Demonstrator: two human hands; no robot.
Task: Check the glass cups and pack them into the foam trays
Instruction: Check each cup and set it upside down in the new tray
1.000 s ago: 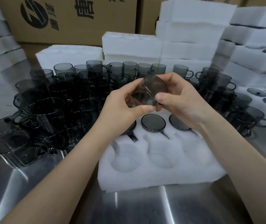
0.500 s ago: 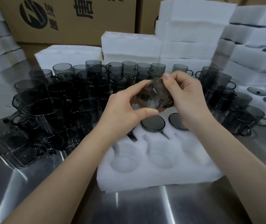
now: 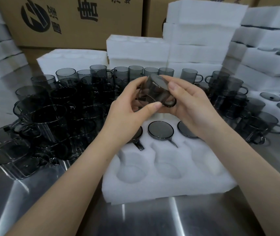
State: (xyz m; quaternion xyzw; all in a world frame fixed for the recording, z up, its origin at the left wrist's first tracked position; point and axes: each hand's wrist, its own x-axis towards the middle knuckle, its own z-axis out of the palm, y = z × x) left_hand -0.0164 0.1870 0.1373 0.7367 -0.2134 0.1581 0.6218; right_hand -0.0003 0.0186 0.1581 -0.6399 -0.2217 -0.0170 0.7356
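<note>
At the bottom of the frame, the steel table carried a white foam tray at lower centre. Its three near pockets stood unfilled. The far row held three packed cups, partly hidden behind the wrists.

Above the tray, at frame centre, both hands held one smoked glass cup clear of everything else and tilted. The left hand was curled round its lower wall, thumb pressed on the side. The right hand gripped the upper end, with the handle loop lying against its palm.

Assessment: inspection was under way. The cup should be turned slowly against the white foam, checking the rim and handle joint. It should be gripped by the wall rather than the handle and kept over the tray, so that a slip lands soft. It should then go into a near pocket.

Loose cups crowded the left and middle. Stacked foam trays stood upper right, cardboard boxes upper left.
</note>
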